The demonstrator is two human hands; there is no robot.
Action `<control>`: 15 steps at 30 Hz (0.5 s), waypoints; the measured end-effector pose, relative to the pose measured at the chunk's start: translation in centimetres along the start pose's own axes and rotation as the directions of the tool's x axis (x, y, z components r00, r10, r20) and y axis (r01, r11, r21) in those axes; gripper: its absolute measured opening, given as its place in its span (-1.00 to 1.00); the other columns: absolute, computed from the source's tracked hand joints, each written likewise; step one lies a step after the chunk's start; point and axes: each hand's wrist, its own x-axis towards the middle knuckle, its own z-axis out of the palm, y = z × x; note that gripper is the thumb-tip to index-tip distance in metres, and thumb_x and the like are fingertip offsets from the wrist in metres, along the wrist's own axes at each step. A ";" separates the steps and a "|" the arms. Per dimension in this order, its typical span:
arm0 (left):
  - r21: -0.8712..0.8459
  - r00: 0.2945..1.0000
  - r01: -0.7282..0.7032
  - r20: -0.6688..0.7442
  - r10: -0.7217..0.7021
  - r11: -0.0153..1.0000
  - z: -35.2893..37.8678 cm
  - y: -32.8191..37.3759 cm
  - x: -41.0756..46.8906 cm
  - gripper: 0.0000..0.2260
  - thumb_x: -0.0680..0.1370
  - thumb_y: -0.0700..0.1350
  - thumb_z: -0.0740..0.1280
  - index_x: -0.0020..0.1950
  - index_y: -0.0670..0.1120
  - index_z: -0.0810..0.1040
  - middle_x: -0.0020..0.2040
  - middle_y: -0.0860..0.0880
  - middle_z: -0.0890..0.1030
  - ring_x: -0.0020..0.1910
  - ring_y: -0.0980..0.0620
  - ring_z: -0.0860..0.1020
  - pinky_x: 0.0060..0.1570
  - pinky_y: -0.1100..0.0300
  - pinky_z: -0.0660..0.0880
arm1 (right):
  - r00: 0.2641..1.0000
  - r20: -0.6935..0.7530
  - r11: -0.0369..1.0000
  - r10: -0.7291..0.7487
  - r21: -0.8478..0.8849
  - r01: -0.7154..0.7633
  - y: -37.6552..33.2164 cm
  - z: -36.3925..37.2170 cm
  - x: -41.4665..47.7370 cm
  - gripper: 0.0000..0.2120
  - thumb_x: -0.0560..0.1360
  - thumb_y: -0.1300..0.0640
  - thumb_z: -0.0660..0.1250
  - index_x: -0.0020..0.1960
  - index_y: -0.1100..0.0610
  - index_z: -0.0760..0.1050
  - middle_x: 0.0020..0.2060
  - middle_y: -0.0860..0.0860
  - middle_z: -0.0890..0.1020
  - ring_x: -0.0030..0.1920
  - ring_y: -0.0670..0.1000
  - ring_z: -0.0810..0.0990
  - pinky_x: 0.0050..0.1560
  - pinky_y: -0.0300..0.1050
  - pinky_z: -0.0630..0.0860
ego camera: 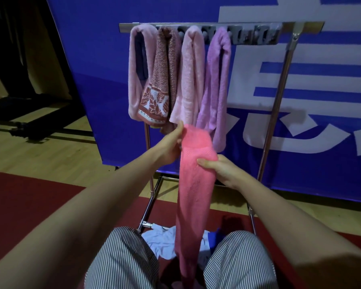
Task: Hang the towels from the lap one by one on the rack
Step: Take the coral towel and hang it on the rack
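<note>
The coral-pink terry towel trails up from the lap. The left hand grips its top edge and the right hand pinches the side below, probably gathering it for a free hook on the chrome rack beside four hung pink and lilac towels. The white lettering on the blue banner is cropped and unreadable.

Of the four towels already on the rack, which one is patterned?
The reddish-brown towel, second from the left, with a white leaf border. The pink towel, the pale pink towel and the lilac towel are plain.
</note>
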 end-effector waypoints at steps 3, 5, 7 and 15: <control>0.069 0.962 0.183 0.191 -0.193 0.981 -1.0 -2.8 -0.7 -0.15 0.44 0.44 -0.20 0.34 -0.18 0.38 0.17 -0.17 0.56 0.18 -0.14 0.52 0.15 -0.06 0.44 | 0.993 -0.118 0.989 -0.011 0.144 0.028 -1.4 -0.3 0.3 -0.61 0.43 0.15 0.39 0.20 0.29 0.48 -0.05 0.15 0.63 -0.05 0.08 0.61 -0.07 -0.09 0.57; 0.152 0.924 0.191 0.305 -0.230 0.970 -0.9 -4.3 -1.7 -0.09 0.41 0.43 -0.32 0.35 -0.18 0.39 0.22 -0.15 0.53 0.25 -0.13 0.48 0.25 -0.04 0.38 | 0.984 -0.179 0.975 -0.029 0.211 0.067 -2.3 -0.4 0.6 -0.69 0.47 0.17 0.35 0.18 0.27 0.48 -0.12 0.12 0.62 -0.13 0.03 0.61 -0.20 -0.16 0.60; 0.200 0.915 0.193 0.318 -0.250 0.961 -0.5 -5.6 -2.4 -0.14 0.42 0.44 -0.19 0.37 -0.16 0.36 0.20 -0.09 0.54 0.20 -0.04 0.50 0.25 0.02 0.40 | 0.976 -0.211 0.952 -0.051 0.284 0.111 -3.1 -0.5 0.9 -0.73 0.50 0.22 0.33 0.17 0.27 0.48 -0.12 0.12 0.62 -0.13 0.03 0.61 -0.17 -0.16 0.62; 0.222 0.930 0.049 0.345 -0.126 0.974 0.4 -5.5 -2.4 -0.41 0.19 0.17 0.53 0.10 -0.10 0.51 -0.09 0.03 0.69 -0.09 0.09 0.66 -0.12 0.25 0.59 | 0.978 -0.203 0.960 0.057 0.281 0.002 -2.2 -0.3 1.2 -0.30 0.36 -0.32 0.25 0.26 0.20 0.47 0.12 0.18 0.60 0.14 0.13 0.58 0.26 0.12 0.46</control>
